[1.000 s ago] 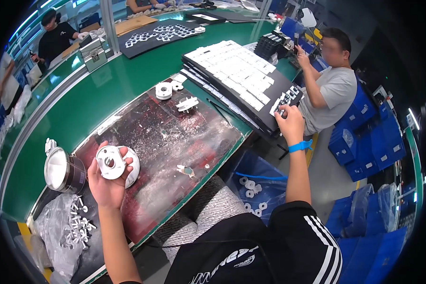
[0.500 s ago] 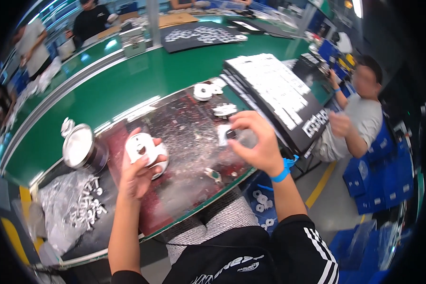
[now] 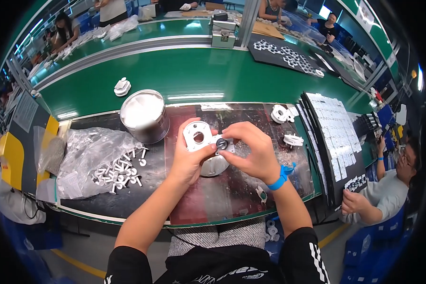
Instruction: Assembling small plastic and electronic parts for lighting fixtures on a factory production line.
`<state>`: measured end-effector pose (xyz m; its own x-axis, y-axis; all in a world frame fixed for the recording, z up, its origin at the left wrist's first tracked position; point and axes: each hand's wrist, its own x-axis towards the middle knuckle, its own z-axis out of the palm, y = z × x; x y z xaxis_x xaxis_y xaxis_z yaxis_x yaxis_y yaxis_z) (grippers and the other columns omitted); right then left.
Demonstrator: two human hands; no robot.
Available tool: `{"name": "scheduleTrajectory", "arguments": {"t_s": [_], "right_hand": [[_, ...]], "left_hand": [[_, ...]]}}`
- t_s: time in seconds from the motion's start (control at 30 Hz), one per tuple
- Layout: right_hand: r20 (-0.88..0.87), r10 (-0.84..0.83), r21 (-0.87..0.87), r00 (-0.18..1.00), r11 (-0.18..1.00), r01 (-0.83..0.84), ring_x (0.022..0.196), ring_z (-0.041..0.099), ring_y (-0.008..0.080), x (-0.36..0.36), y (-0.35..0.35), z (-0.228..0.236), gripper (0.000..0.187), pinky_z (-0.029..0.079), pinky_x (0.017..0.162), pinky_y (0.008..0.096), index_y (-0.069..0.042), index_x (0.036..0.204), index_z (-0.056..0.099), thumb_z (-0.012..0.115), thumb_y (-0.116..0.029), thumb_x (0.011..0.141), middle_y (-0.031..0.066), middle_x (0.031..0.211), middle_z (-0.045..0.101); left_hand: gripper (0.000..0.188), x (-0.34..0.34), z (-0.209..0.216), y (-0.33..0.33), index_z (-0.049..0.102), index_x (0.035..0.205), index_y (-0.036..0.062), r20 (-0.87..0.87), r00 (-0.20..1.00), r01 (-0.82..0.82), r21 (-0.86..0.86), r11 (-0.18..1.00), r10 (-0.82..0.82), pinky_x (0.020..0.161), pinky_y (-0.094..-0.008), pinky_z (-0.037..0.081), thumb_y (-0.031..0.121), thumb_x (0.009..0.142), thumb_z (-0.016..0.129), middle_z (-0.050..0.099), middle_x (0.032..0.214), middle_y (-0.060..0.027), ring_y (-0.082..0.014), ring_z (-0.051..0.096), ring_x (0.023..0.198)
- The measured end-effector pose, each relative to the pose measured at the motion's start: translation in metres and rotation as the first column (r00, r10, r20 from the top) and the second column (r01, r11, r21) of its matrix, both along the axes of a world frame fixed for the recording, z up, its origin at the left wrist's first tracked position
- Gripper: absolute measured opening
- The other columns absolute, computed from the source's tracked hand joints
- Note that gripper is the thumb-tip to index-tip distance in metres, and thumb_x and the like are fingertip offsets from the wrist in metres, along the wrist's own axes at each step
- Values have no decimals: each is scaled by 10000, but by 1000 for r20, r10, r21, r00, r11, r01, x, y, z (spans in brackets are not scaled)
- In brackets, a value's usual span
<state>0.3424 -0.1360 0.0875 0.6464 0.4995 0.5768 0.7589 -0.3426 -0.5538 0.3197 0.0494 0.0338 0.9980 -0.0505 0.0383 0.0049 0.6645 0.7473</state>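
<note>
My left hand point(image 3: 189, 158) is closed round a white plastic housing point(image 3: 191, 142) with a round hole in its face. Against its right side, the fingertips of my right hand point(image 3: 251, 151) pinch a small white plate with a black round knob point(image 3: 222, 144). The two pieces meet or overlap between my hands; my fingers hide the join. Below them shows a pale round piece point(image 3: 215, 166), partly covered by my hands; I cannot tell whether it is held or lies on the bench.
A large tin point(image 3: 144, 116) stands left, beside a clear plastic bag point(image 3: 97, 156) and several white pegs point(image 3: 120, 173). White housings point(image 3: 281, 114) sit at the bench's right. Further right are stacked black boards point(image 3: 333, 137) with white parts and a co-worker point(image 3: 388, 189).
My right hand has brought the black-knobbed piece leftward to the housing in my left hand. The view has turned left, so the tin and pegs appear nearer the middle.
</note>
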Motion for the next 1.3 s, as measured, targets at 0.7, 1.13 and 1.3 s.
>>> {"name": "scheduleTrajectory", "arguments": {"t_s": [0.7,1.13,1.3], "right_hand": [[-342,385,685,857,727,-53,1191,555,267,3,2,-64,455,400,1065,415,-27,1168,503,745,-24,782,153,1207,577],[223,44,-17,974,999,-41,978,621,324,8,-6,-30,412,508,868,424,-86,1054,696,815,-89,660,126,1075,657],[197,25,-16,980,1000,-22,968,628,315,6,-4,-32,431,523,851,410,-110,1072,724,828,-73,656,117,1088,660]], "left_hand": [[642,-7,8,-11,318,1402,163,-133,987,81,-52,995,-87,844,-406,590,-19,882,648,598,1157,-127,-265,656,1019],[443,-5,4,-10,368,1404,128,-94,984,167,232,958,-148,759,-324,567,416,1078,289,563,1142,-52,-133,581,1003],[448,0,-6,-9,419,1374,87,43,993,90,341,936,-111,908,-289,471,402,1084,288,562,1167,-69,-124,557,1045]]}}
